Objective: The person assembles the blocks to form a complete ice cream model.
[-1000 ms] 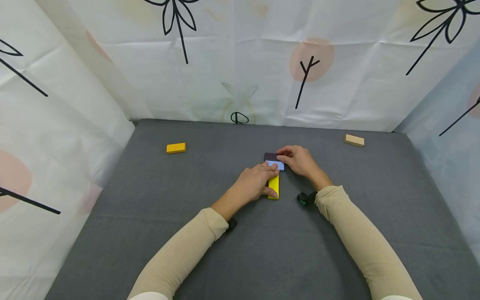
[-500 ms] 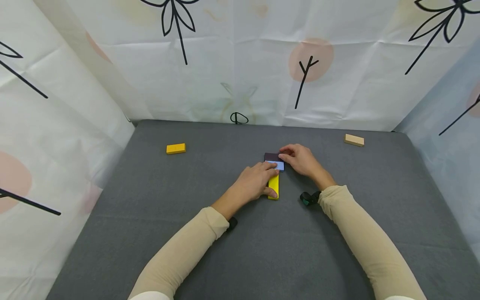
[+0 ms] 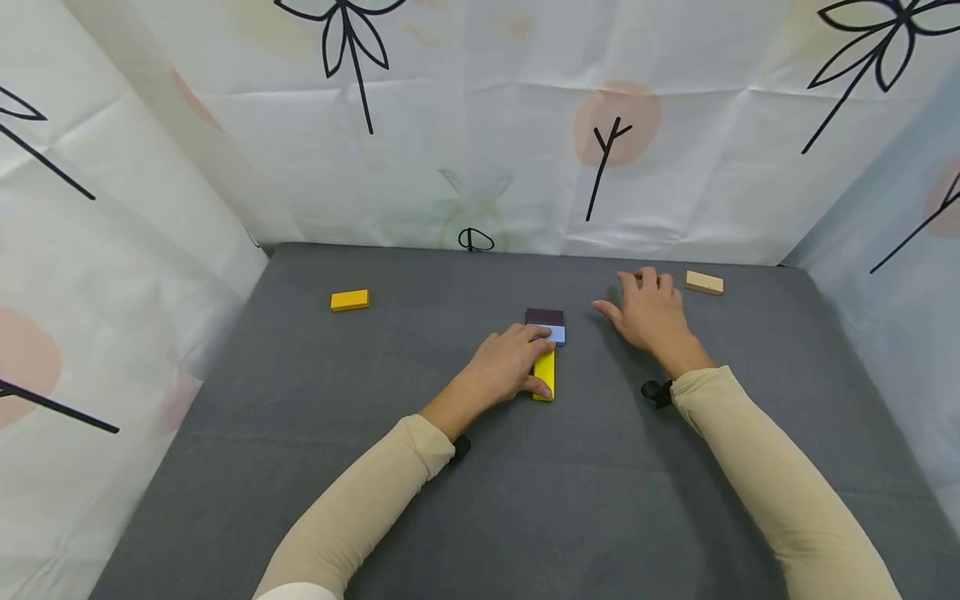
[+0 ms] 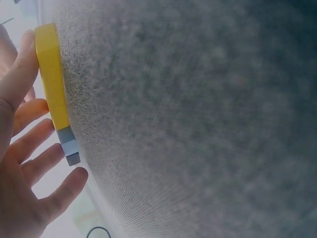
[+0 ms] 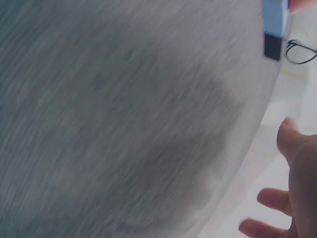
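Note:
In the head view, a yellow block (image 3: 546, 377), a light blue block (image 3: 557, 335) and a dark block (image 3: 544, 317) lie together in line on the grey table. My left hand (image 3: 497, 372) rests over them, its fingertips on the blue block and its thumb at the yellow block's near end. The left wrist view has the yellow block (image 4: 52, 82) beside the spread, fairly straight fingers of my left hand (image 4: 29, 168). Holding nothing, my right hand (image 3: 651, 315) hovers right of the dark block, fingers apart, near a pale wooden block (image 3: 704, 282).
Another yellow-orange block (image 3: 349, 301) lies at the table's back left. A patterned white cloth (image 3: 420, 167) hangs behind the table's back edge and along both sides.
My right hand has left the dark block and moved to the right, its fingers spreading. My left hand stays at the yellow and blue blocks.

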Available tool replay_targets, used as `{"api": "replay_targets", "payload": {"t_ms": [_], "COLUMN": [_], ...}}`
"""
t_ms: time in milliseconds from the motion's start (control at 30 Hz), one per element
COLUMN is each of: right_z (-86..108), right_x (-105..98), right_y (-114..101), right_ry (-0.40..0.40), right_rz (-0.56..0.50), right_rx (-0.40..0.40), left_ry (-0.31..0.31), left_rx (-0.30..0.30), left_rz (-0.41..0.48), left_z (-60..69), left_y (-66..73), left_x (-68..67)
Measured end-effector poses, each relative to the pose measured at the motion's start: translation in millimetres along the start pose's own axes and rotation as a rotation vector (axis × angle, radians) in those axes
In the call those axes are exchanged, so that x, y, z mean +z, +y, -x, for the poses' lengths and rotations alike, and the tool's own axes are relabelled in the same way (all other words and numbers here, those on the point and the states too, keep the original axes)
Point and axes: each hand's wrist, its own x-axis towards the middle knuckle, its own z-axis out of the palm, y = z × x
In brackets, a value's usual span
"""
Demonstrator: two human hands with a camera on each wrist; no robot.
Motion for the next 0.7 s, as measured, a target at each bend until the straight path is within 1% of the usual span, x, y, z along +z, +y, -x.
{"api": "replay_targets", "payload": {"t_ms": [100,200,400,500,700], "right_z": [-0.7,-2.3,-6.6,-8.1,-9.3], "right_x": [-1,-2,-4,-5,-11], "right_y": [11,22,42,52,74], "right_ry": [-0.033,-0.074,-0.157,-0.171,-0.164], "right_rz": [0.024,0.039,0.021,0.011,0.007], "right_rx": [0.031,0.044,0.072,0.082,0.113], "left_ry": [-0.006,-0.01,0.004,0.011,0.015], "left_rx": [0.001,0.004,0.02,0.024,0.026], "left_rz": [-0.001,-0.002,0.0,0.002,0.0], "left_z": [-0.1,-0.1,1.2,1.1,0.8], "left_y": [0.2,0.3,-1.9,-2.6,-2.2], "left_x": [-0.1,-0.4,0.7,1.5,0.4]}}
